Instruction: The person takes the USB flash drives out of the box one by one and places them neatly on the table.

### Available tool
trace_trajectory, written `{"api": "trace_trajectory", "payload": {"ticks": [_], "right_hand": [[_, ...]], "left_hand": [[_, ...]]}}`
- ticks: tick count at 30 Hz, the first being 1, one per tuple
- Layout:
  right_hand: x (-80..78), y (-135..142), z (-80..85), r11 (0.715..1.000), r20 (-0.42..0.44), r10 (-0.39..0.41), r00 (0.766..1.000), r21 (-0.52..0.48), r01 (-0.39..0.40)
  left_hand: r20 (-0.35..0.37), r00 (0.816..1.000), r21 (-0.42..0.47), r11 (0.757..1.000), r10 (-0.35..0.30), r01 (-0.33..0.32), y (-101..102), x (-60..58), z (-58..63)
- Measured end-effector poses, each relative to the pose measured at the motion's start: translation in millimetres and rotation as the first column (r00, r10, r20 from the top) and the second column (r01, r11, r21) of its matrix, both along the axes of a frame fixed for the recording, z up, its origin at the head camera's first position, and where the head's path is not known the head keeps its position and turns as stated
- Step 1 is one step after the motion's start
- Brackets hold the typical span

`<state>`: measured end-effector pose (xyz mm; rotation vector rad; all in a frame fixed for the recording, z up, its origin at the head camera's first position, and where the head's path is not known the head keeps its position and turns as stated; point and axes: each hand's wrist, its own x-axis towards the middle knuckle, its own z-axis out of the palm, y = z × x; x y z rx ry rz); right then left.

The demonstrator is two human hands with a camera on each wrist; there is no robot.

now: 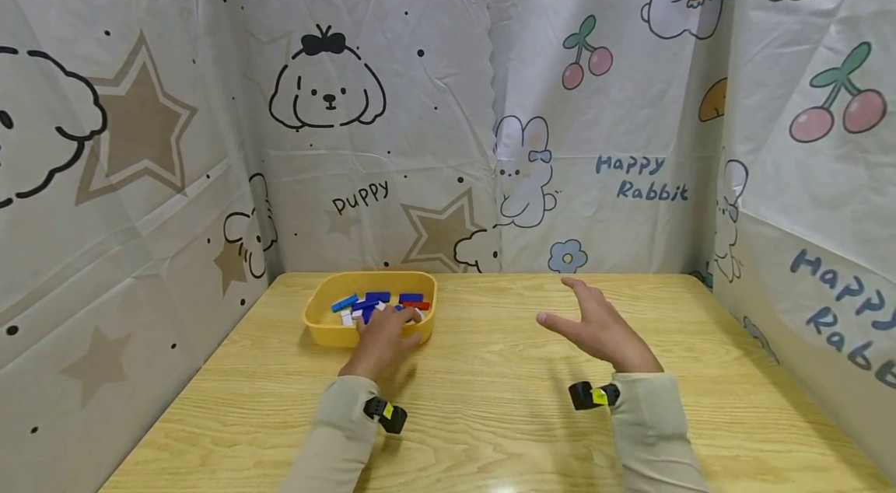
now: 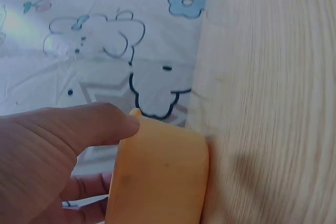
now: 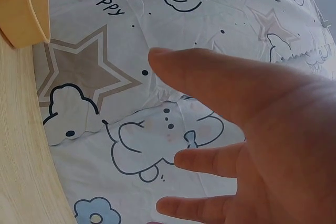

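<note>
A yellow plastic bin [image 1: 333, 335] stands at the far left of the table. Inside lie several small oblong blocks [image 1: 378, 296], mostly blue and white, with a red one [image 1: 416, 305]. My left hand [image 1: 383, 339] holds the bin's near wall: the thumb [image 2: 110, 121] lies over the rim from outside, while the fingers [image 2: 89, 184] reach inside. Their tips are partly hidden among the blocks. Raised over the right half of the table, my right hand [image 1: 602, 330] is empty, its thumb [image 3: 199, 69] and fingers spread well apart.
The wooden table [image 1: 490, 400] runs back to a printed cloth curtain [image 1: 392, 127], which also hangs along the left and right sides. A small black camera [image 1: 385, 414] sits on the left wrist and another camera [image 1: 593, 396] on the right.
</note>
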<state>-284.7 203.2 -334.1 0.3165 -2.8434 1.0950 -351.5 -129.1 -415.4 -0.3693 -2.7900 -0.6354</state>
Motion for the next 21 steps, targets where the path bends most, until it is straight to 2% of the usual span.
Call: {"api": "trace_trajectory", "payload": {"ticks": [4,8,14,21], "right_hand": [[-0.6,0,-1.2,1.000,-0.001,0.003,1.000,0.001,-0.003],[-2.2,1,-3.5,1.000,-0.008,0.002,1.000,0.004,-0.002],[-6.1,2,-8.1,1.000,-0.013,-0.004,1.000,0.005,0.004],[-14.0,2,-16.7,1.000,0.035,-0.016,0.999,-0.007,0.016]], "left_hand": [[0.009,0.999,-0.012,0.998,-0.054,0.054,15,3.4,-0.5],[-0.022,0.991,-0.044,0.990,-0.135,0.134,29,6.3,-3.4],[-0.075,0.964,-0.060,0.966,-0.257,0.253,49,10.8,-8.6],[-0.096,0.933,-0.129,0.934,-0.346,0.333,71,17.6,-13.6]]}}
